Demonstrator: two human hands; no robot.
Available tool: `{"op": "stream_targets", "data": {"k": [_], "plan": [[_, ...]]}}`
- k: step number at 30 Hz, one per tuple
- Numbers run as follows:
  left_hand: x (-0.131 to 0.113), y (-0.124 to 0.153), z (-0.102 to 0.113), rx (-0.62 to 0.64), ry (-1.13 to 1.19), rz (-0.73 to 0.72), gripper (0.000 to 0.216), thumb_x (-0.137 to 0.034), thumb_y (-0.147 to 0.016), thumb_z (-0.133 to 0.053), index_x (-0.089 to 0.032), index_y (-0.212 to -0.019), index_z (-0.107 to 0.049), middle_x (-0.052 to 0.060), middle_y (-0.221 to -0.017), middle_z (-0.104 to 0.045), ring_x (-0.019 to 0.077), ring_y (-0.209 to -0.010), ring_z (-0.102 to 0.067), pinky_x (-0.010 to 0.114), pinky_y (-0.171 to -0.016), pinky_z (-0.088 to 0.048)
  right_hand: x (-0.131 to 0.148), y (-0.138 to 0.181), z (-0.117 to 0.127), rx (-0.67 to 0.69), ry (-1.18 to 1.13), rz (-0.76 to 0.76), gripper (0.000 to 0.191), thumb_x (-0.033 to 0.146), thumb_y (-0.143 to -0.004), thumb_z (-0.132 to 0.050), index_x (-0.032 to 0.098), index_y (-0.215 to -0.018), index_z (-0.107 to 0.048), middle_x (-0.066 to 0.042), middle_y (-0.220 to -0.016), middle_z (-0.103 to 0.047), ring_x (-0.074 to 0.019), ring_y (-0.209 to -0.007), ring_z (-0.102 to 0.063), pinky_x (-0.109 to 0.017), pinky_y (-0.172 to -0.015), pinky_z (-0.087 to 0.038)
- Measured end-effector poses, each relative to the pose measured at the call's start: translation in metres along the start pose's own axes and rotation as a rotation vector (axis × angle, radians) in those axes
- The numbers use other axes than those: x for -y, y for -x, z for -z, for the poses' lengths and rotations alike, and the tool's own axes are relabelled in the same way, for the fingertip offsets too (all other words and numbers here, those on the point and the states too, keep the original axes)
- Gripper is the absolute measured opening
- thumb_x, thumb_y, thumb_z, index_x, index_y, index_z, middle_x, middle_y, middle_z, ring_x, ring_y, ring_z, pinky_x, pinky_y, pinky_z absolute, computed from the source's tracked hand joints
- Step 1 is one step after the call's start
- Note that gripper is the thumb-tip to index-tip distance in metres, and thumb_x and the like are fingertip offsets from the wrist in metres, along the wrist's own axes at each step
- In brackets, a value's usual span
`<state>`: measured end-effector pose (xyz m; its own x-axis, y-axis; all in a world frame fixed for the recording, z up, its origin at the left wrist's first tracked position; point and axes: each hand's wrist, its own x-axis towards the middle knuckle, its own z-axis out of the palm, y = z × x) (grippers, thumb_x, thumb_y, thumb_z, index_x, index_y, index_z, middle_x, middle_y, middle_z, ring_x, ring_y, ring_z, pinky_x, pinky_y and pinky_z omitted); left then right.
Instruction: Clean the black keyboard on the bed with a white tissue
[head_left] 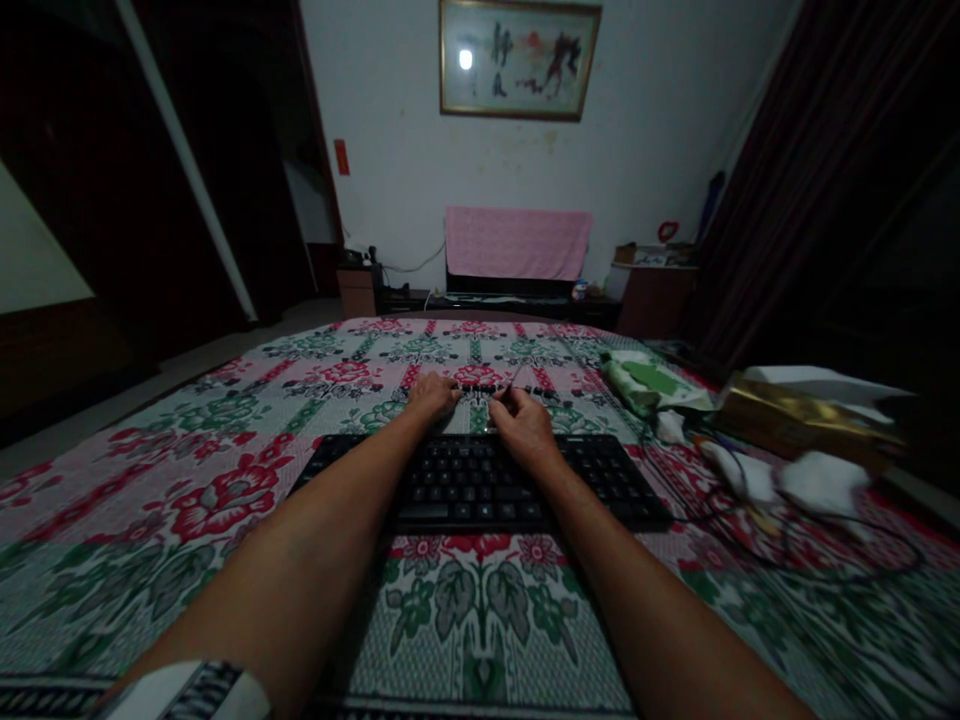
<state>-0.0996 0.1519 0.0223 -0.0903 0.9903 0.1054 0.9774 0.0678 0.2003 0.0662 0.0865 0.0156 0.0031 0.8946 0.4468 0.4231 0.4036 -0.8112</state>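
Observation:
A black keyboard (469, 490) lies on the flowered tablecloth in front of me, beneath my forearms. Just beyond its far edge runs a row of small black pieces (480, 388) that look like keycaps. My left hand (433, 398) is at the left end of that row, fingers bent together and fingertips at a dark piece; what they pinch, if anything, is too small to tell. Over the keyboard's far edge, my right hand (523, 422) is closed around a thin dark stick-like tool (516, 374), its tip pointing up and away. My right fingers partly hide the tool.
To the right lie a green-and-white tissue pack (651, 380), a gold box (802, 415) and crumpled white tissues (825, 482). A black cable (787, 555) loops beside them on the tablecloth (225, 500). A pink cloth (517, 242) hangs over something against the far wall.

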Motion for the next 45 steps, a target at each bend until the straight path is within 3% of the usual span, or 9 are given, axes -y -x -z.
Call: {"op": "stream_targets", "data": {"k": [12,21,26,28,31,35,40,45], "plan": [[0.0,-0.02,-0.01,0.043,-0.071,0.023,0.049,-0.056,-0.084,-0.039,-0.037,-0.126,-0.054,0.008,-0.132,-0.048,0.0356,-0.127,-0.038,0.046,-0.098,-0.037,0.003,0.0,0.0,0.0,0.047,0.006,0.017,0.031,-0.074,-0.05,0.02,-0.082,-0.06,-0.001,-0.071,-0.063,-0.0161,-0.069,-0.059,-0.028,-0.07,-0.046],[0.003,-0.021,-0.004,0.082,-0.097,-0.067,0.048,-0.053,-0.085,-0.043,-0.03,-0.125,-0.055,0.009,-0.13,-0.054,0.0297,-0.124,-0.044,0.043,-0.102,-0.034,0.004,0.003,0.0,0.019,0.017,0.032,0.018,0.031,-0.075,-0.049,0.019,-0.083,-0.06,0.0,-0.068,-0.062,-0.0153,-0.068,-0.059,-0.026,-0.066,-0.046],[0.008,-0.009,0.011,0.05,-0.05,-0.099,0.059,-0.043,-0.083,-0.052,-0.024,-0.138,-0.041,0.012,-0.135,-0.051,0.0256,-0.123,-0.047,0.034,-0.099,-0.037,0.002,0.003,0.001,0.041,-0.004,0.058,0.018,0.033,-0.076,-0.051,0.02,-0.084,-0.06,0.0,-0.07,-0.063,-0.0156,-0.069,-0.06,-0.027,-0.067,-0.046],[0.016,-0.001,0.023,0.046,-0.013,-0.14,0.056,-0.037,-0.082,-0.053,-0.024,-0.137,-0.044,0.009,-0.136,-0.051,0.0237,-0.121,-0.05,0.03,-0.096,-0.04,0.001,0.002,0.0,0.064,-0.035,0.083,0.019,0.035,-0.075,-0.054,0.019,-0.084,-0.06,0.0,-0.072,-0.064,-0.0153,-0.07,-0.06,-0.027,-0.069,-0.047],[0.036,0.015,0.044,0.097,-0.012,-0.214,0.042,-0.028,-0.081,-0.052,-0.021,-0.121,-0.061,0.006,-0.123,-0.062,0.0205,-0.113,-0.056,0.025,-0.094,-0.039,0.0,0.0,-0.001,0.094,-0.082,0.097,0.021,0.035,-0.073,-0.058,0.019,-0.086,-0.061,-0.001,-0.074,-0.065,-0.0154,-0.072,-0.061,-0.028,-0.071,-0.048],[0.068,0.044,0.062,0.188,0.116,-0.272,0.036,-0.029,-0.074,-0.058,-0.019,-0.106,-0.069,0.002,-0.106,-0.07,0.019,-0.099,-0.061,0.022,-0.086,-0.042,0.005,0.0,-0.001,0.113,-0.138,0.094,0.022,0.034,-0.07,-0.06,0.019,-0.085,-0.061,-0.001,-0.074,-0.065,-0.0162,-0.073,-0.062,-0.029,-0.072,-0.048],[0.099,0.07,0.06,0.428,0.441,-0.241,0.034,-0.047,-0.069,-0.062,-0.02,-0.086,-0.072,-0.003,-0.076,-0.069,0.0147,-0.073,-0.058,0.021,-0.067,-0.042,0.021,0.009,-0.007,0.197,-0.257,0.081,0.023,0.033,-0.069,-0.062,0.018,-0.086,-0.061,-0.002,-0.078,-0.067,-0.0161,-0.075,-0.063,-0.03,-0.074,-0.05],[0.108,0.075,0.057,0.502,0.606,-0.176,0.036,-0.049,-0.064,-0.067,-0.02,-0.084,-0.073,-0.003,-0.073,-0.067,0.0125,-0.067,-0.054,0.022,-0.063,-0.04,0.037,0.02,-0.027,0.241,-0.343,0.068,0.025,0.032,-0.069,-0.064,0.018,-0.09,-0.062,-0.002,-0.082,-0.069,-0.0157,-0.078,-0.065,-0.03,-0.078,-0.051]]}}
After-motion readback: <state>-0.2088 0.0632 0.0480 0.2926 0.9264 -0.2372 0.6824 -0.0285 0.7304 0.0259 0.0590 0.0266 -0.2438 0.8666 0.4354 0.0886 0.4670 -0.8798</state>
